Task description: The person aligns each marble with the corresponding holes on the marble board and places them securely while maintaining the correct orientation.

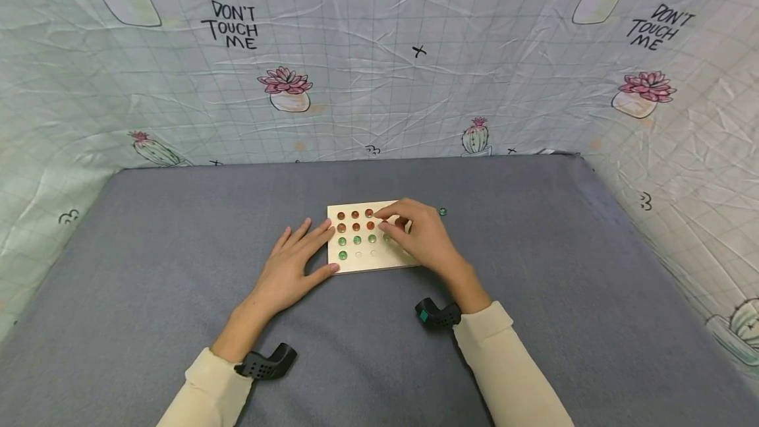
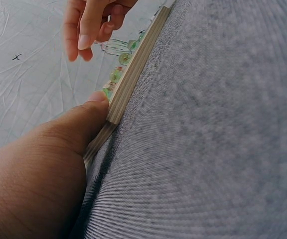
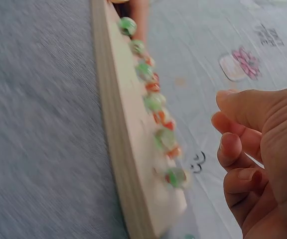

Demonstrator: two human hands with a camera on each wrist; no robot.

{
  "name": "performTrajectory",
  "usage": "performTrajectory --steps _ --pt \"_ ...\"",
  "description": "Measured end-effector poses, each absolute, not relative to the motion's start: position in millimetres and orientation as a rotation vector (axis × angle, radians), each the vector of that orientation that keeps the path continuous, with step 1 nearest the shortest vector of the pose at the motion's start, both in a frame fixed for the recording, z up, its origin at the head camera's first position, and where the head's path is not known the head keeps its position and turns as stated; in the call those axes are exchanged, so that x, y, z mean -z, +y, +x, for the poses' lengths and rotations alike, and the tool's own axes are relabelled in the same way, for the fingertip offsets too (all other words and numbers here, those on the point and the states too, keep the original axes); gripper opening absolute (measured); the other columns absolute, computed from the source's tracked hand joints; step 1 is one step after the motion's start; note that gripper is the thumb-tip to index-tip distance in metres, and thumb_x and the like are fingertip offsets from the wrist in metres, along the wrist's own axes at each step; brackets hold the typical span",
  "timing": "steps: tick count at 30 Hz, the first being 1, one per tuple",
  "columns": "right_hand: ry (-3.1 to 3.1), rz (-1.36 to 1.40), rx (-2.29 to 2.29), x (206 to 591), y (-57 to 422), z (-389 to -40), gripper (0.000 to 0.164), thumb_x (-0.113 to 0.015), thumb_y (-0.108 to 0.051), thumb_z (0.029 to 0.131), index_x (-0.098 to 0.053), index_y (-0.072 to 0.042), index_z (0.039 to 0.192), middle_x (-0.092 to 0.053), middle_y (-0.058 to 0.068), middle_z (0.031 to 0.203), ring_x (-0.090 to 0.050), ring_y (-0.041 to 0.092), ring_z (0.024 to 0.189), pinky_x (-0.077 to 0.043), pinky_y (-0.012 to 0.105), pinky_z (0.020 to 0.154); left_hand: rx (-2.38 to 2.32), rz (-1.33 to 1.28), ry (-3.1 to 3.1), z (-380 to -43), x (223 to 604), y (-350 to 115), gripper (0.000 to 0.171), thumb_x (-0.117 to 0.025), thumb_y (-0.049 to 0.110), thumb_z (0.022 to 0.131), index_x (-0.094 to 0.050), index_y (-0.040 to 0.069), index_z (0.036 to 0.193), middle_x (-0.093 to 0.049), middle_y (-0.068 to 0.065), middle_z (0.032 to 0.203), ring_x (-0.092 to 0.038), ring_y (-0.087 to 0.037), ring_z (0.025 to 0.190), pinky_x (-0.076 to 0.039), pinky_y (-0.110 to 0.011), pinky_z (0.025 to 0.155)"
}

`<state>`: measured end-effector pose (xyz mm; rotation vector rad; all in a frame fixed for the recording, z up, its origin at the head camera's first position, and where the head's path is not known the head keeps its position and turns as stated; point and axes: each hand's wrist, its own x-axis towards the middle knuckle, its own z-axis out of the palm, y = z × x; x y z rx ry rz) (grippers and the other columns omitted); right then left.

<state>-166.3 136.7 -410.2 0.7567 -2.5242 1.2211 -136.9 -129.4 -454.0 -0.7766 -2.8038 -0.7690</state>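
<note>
A pale wooden board [image 1: 370,263] with rows of round hollows lies on the cloth. Red marbles [image 1: 356,227] sit in its two far rows. Green marbles [image 1: 357,240] fill part of the third row, and one green marble [image 1: 342,256] sits in the nearest row. My left hand [image 1: 290,269], fingers spread, touches the board's left edge with fingertips and thumb. Over the board's right part hovers my right hand [image 1: 421,232], thumb and forefinger slightly apart, other fingers loosely bent. No marble shows between them. This hand hides the board's right part in the head view.
A loose green marble [image 1: 443,211] lies on the grey cloth [image 1: 534,249], right of the board. Behind and at the sides hangs a printed curtain [image 1: 379,104]. Black cameras [image 1: 439,315] are strapped to both wrists.
</note>
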Motion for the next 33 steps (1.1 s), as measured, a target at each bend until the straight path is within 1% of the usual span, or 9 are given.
performTrajectory --steps 8,17,23,33 --pt "-2.526 0.648 -1.241 408 155 -170 0.015 -0.072 -0.012 0.087 -0.075 -0.009 0.102 -0.067 -0.001 0.095 -0.054 0.013 0.066 -0.043 0.029 0.052 0.767 -0.788 -2.799 -137 454 -130 0.070 -0.065 0.046 0.089 -0.042 0.015 0.147 -0.036 -0.003 0.151 -0.022 -0.031 0.142 -0.009 -0.053 0.114" --pt "-2.545 0.533 -1.225 404 173 -172 0.018 -0.070 -0.014 0.089 -0.074 -0.009 0.106 -0.066 0.001 0.098 -0.052 0.015 0.065 -0.041 0.030 0.048 0.771 -0.791 -2.799 -137 453 -130 0.069 -0.064 0.046 0.089 -0.042 0.015 0.147 -0.036 -0.003 0.151 -0.022 -0.031 0.142 -0.009 -0.052 0.114" --pt "-2.529 0.470 -1.266 403 186 -171 0.020 -0.071 -0.015 0.088 -0.073 -0.010 0.107 -0.065 0.001 0.099 -0.053 0.016 0.064 -0.040 0.029 0.045 0.772 -0.786 -2.808 -136 453 -129 0.070 -0.065 0.046 0.089 -0.041 0.015 0.147 -0.035 -0.002 0.152 -0.021 -0.031 0.142 -0.008 -0.052 0.114" --pt "-2.504 0.397 -1.273 408 204 -172 0.021 -0.071 -0.018 0.088 -0.073 -0.014 0.109 -0.066 0.002 0.102 -0.056 0.014 0.072 -0.044 0.030 0.052 0.768 -0.788 -2.809 -136 452 -129 0.069 -0.064 0.046 0.089 -0.041 0.015 0.147 -0.035 -0.003 0.152 -0.022 -0.032 0.142 -0.008 -0.053 0.114"
